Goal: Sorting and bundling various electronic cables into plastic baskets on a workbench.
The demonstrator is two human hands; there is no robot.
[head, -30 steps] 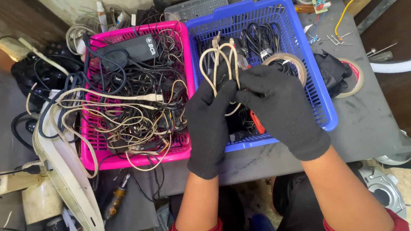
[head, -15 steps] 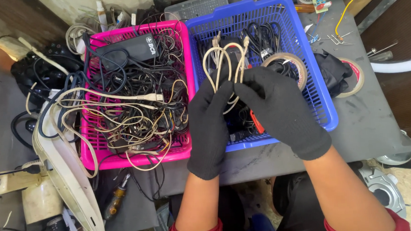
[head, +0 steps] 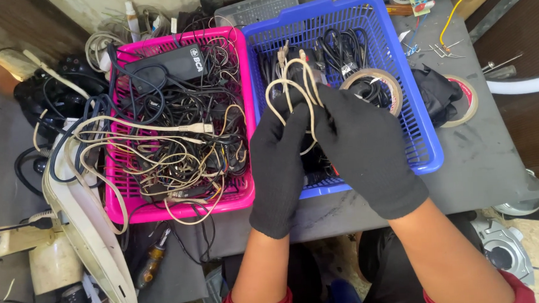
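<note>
At the far left a cream plastic casing (head: 80,241) is lying tilted off the edge of the grey table (head: 485,158), with a screwdriver (head: 151,262) resting just beside its lower end. Next to it a pink basket (head: 122,205) is sitting on the table, overflowing with tangled black and beige cables, and a black power adapter (head: 165,63) is lying on top near its far rim. Touching its right wall, a blue basket (head: 418,116) is holding more black cables and a roll of clear tape (head: 376,81). Both gloved hands are hovering over the blue basket's near left part. The left hand (head: 279,169) is closing around the lower end of a beige cable (head: 291,89), while the right hand (head: 368,149) is pinching the same bundle from the other side; the cable's loops are standing up above the fingers, over the blue basket and close to the wall it shares with the pink one. Further right, a black cloth (head: 435,90) is bunching against the blue basket's outside, and a second tape roll (head: 466,101) is lying flat on the table just beside it
</note>
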